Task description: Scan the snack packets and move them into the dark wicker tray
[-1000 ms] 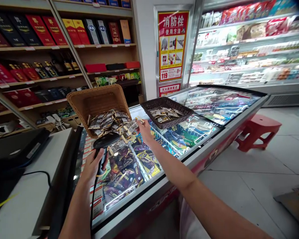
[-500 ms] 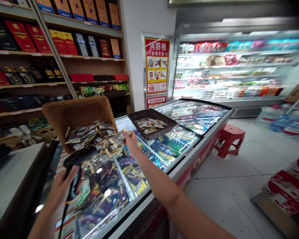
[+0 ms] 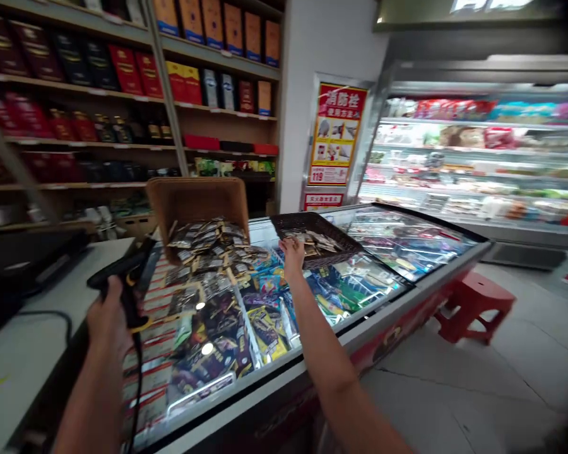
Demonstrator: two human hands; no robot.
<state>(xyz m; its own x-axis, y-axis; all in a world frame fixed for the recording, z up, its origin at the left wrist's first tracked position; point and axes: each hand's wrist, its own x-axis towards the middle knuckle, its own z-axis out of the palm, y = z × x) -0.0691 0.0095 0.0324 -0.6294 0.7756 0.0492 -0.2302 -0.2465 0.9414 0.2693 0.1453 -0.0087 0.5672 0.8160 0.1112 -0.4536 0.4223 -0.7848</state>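
My left hand [image 3: 108, 315] is closed around the handle of a black handheld barcode scanner [image 3: 123, 280], whose cable hangs down. At the near left rim of a dark woven basket [image 3: 319, 257], my right hand [image 3: 292, 258] has its fingers curled together; whatever is between them is too small and blurred to make out. Small clear packets with brownish contents [image 3: 319, 239] lie inside this basket. A tan wicker basket [image 3: 196, 189] rests tipped on its side, and a heap of similar packets [image 3: 213, 243] spills from it over the freezer's glass top.
The chest freezer [image 3: 360, 340] holds wrapped frozen goods under glass. At left stands a counter [image 3: 42, 353] with a black device [image 3: 33, 265]. Boxed goods line the shelves [image 3: 123, 145] behind. A red stool [image 3: 478, 302] stands right of the freezer, before a lit fridge [image 3: 473, 157].
My right hand has moved from beside the spilled packets to the dark basket's rim. The view has swung left. My left hand still grips the scanner, now tilted differently.
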